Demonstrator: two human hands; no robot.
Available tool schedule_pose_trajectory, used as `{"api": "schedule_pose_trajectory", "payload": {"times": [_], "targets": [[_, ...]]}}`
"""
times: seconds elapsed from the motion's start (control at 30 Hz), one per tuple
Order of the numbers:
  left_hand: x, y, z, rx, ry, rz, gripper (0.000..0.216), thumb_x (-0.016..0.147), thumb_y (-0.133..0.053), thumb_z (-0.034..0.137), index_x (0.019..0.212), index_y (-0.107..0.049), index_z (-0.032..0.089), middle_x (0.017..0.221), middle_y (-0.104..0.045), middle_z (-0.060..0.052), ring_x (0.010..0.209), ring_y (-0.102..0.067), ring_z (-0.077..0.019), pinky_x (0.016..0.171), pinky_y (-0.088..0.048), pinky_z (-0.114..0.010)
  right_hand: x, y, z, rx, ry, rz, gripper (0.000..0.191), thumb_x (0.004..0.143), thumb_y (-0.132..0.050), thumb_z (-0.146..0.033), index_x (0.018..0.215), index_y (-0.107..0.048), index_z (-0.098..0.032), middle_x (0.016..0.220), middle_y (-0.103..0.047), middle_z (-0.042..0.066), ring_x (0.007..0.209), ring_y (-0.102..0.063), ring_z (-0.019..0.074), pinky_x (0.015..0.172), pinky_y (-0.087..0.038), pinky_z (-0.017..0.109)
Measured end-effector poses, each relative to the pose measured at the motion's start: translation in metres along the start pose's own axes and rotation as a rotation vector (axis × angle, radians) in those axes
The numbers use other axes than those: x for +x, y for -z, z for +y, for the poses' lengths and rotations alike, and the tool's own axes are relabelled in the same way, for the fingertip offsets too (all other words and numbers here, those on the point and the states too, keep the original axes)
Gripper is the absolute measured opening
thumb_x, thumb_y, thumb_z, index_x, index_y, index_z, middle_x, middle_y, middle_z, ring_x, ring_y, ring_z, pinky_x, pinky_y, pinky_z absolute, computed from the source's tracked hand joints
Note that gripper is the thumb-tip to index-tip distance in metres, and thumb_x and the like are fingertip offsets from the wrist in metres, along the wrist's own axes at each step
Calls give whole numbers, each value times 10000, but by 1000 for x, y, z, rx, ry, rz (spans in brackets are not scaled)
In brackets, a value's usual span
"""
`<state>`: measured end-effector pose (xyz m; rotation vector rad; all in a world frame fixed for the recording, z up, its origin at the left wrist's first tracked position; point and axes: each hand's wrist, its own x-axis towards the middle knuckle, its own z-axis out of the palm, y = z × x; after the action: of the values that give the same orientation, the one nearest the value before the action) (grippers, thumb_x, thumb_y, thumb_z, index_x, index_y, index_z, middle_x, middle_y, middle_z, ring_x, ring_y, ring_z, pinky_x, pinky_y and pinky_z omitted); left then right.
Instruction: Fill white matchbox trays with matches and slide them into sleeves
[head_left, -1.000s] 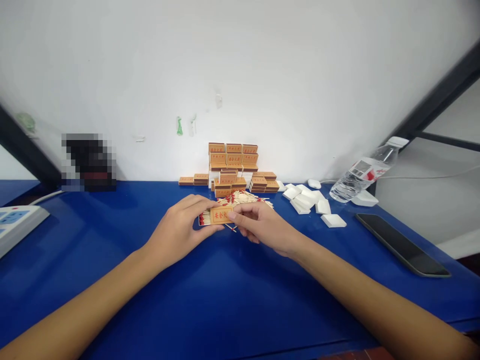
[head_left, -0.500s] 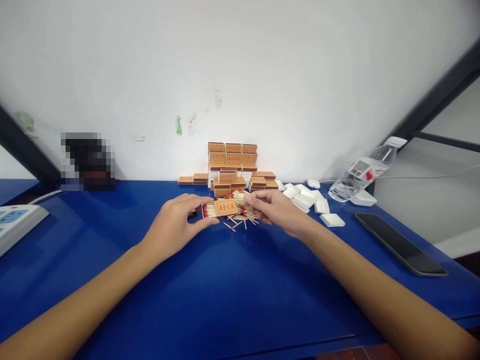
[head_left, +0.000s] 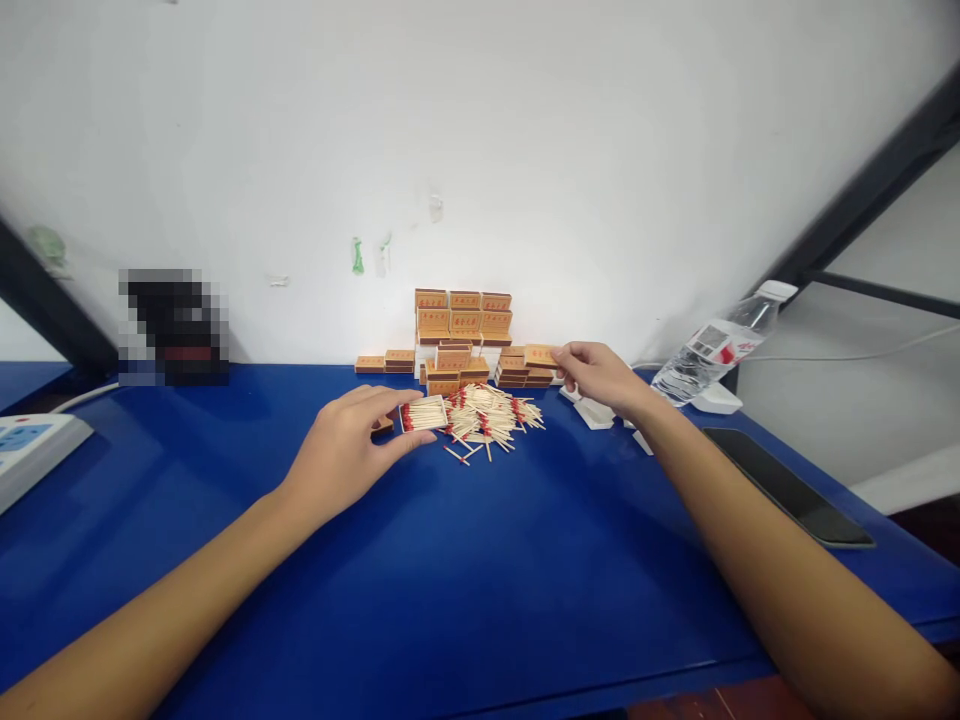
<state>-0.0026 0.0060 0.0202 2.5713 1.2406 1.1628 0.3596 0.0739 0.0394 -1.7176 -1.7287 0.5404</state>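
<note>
My left hand [head_left: 346, 447] rests on the blue table [head_left: 465, 570] and pinches an open white matchbox tray [head_left: 424, 413] filled with red-tipped matches. A loose heap of matches [head_left: 487, 417] lies just right of that tray. My right hand [head_left: 598, 375] is stretched toward the back and holds an orange matchbox sleeve [head_left: 541, 355] at the top of a low pile of matchboxes [head_left: 525, 368]. Behind, a taller stack of orange matchboxes [head_left: 463, 318] stands against the white wall.
White empty trays [head_left: 594, 412] lie partly hidden under my right wrist. A tilted water bottle [head_left: 712, 345] and a dark phone [head_left: 786, 485] are at the right. A power strip [head_left: 30, 450] sits at the far left, a blurred dark object [head_left: 174, 325] by the wall.
My right hand pulled the orange sleeve off the tray and carried it back-right to the low pile. The left hand kept the tray, now uncovered, in place.
</note>
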Motion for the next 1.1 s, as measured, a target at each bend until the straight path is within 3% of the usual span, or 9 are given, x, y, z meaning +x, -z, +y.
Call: {"api": "schedule_pose_trajectory", "payload": {"times": [0.13,0.3,0.5,0.7,0.87,1.1], "targets": [[-1,-2,-1,-16,-1,-19,436,922,-759,482,1267,-725,218,1105,-773,-64,949,-705,-220,849,-596,-380,27,4,20,-149,-52,69,413,981,-572,-422,628,-552,-208,600,-569,35,569,-482,156,579,-359,320],[-3,-3,-1,-16,-10,-20,445,931,-738,511,1265,-727,218,1092,-773,-66,907,-695,-209,824,-599,-377,34,-4,26,-290,-56,93,361,941,-614,-448,678,-615,-201,697,-670,75,626,-552,184,612,-374,337],[-2,-2,0,-24,-15,-36,435,933,-737,505,1264,-725,223,1099,-778,-68,913,-697,-215,822,-600,-374,34,-2,29,-406,-30,99,344,947,-586,-440,730,-684,-192,760,-728,116,681,-613,223,632,-396,361],[-2,-2,0,-7,-2,-30,434,926,-741,515,1246,-734,222,1109,-779,-74,927,-707,-222,832,-600,-375,23,-5,24,-468,-25,167,358,958,-586,-498,927,-737,-176,934,-778,165,829,-681,287,691,-434,391],[-1,-2,0,-14,1,-34,443,920,-753,501,1261,-731,218,1091,-783,-69,906,-708,-217,830,-604,-378,3,-12,9,-526,25,140,464,902,-650,-624,1070,-705,-195,980,-783,124,871,-696,300,674,-429,374],[-1,-2,2,-11,5,-58,432,910,-779,457,1275,-723,233,1134,-779,-71,947,-707,-229,863,-606,-407,3,-27,0,-749,39,184,443,949,-633,-567,1144,-651,-170,1050,-767,174,903,-703,324,678,-402,356]]}}
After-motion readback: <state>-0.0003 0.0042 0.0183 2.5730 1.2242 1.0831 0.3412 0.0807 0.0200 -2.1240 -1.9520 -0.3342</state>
